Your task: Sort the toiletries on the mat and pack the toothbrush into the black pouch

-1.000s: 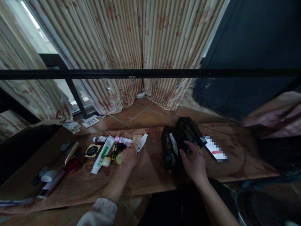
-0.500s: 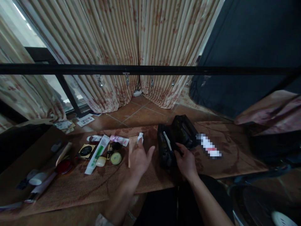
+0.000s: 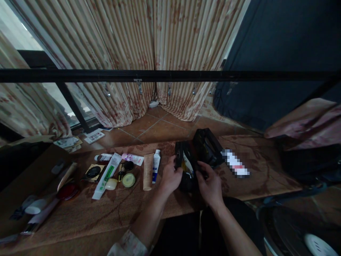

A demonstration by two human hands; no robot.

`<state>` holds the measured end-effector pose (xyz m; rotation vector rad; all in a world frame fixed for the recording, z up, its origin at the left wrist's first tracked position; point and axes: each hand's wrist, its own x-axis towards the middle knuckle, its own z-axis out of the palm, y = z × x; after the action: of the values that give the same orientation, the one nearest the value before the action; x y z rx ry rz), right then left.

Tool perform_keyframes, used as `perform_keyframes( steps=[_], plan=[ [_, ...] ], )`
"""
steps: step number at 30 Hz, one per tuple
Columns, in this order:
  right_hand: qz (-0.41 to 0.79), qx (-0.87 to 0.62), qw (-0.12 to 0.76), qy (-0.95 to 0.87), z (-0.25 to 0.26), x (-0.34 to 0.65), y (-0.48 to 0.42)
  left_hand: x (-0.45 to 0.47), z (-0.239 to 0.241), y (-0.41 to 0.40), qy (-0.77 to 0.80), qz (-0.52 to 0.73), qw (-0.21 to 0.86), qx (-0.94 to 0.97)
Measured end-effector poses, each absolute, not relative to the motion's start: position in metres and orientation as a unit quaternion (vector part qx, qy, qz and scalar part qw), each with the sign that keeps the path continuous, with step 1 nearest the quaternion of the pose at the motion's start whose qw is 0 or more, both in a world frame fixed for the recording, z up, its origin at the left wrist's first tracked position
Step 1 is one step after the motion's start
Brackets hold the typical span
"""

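Note:
A black pouch point(image 3: 189, 185) stands on the cloth-covered bench in front of me, its top parted, with something pale inside. My left hand point(image 3: 171, 177) grips its left rim, thumb toward the opening. On the opposite rim, my right hand point(image 3: 210, 182) pinches the edge. Just left of my left hand lie a tan tube point(image 3: 148, 172) and a white-and-blue tube point(image 3: 156, 163), side by side. Farther left are a white-and-green tube point(image 3: 107, 176), a pink-and-white tube point(image 3: 133, 158), a round pale-green jar point(image 3: 129, 180) and a black oval compact point(image 3: 93, 172).
A second black bag point(image 3: 206, 149) stands behind the pouch, beside a pixelated white item point(image 3: 236, 163). An open cardboard box point(image 3: 39, 170) holding several items is at the left. A black rail point(image 3: 170, 76) crosses before the curtains point(image 3: 128, 42). A round stool point(image 3: 287, 220) is at lower right.
My left hand has moved right, from over the tubes to the pouch's left rim, uncovering the tan and white-and-blue tubes. The pouch's opening is wider; my right hand stays at its right side.

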<state>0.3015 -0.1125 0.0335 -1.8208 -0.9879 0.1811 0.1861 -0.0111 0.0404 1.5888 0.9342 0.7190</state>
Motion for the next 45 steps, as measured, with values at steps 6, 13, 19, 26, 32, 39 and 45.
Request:
perform_keyframes(
  steps=[6,13,19,26,32,39,45],
  plan=[
    [0.104,-0.743,0.522,-0.405,0.032,0.297,-0.122,0.168,0.027,-0.032,0.315,0.373,0.672,0.557],
    [0.030,-0.745,0.435,-0.506,0.047,0.295,-0.125,0.153,0.018,-0.040,0.325,0.370,0.677,0.547],
    [0.015,-0.656,0.325,-0.680,0.066,0.300,-0.125,0.162,0.018,-0.052,0.375,0.358,0.669,0.532],
    [0.019,-0.664,0.346,-0.663,0.036,0.303,-0.128,0.167,0.021,-0.068,0.402,0.343,0.642,0.555],
    [0.117,-0.705,0.340,-0.612,0.030,0.305,-0.126,0.162,0.027,-0.072,0.423,0.296,0.615,0.596],
    [0.138,-0.743,0.342,-0.558,0.031,0.300,-0.124,0.161,0.031,-0.073,0.449,0.279,0.578,0.622],
    [0.166,-0.773,0.325,-0.519,0.035,0.300,-0.124,0.159,0.032,-0.076,0.443,0.296,0.580,0.616]
  ],
)
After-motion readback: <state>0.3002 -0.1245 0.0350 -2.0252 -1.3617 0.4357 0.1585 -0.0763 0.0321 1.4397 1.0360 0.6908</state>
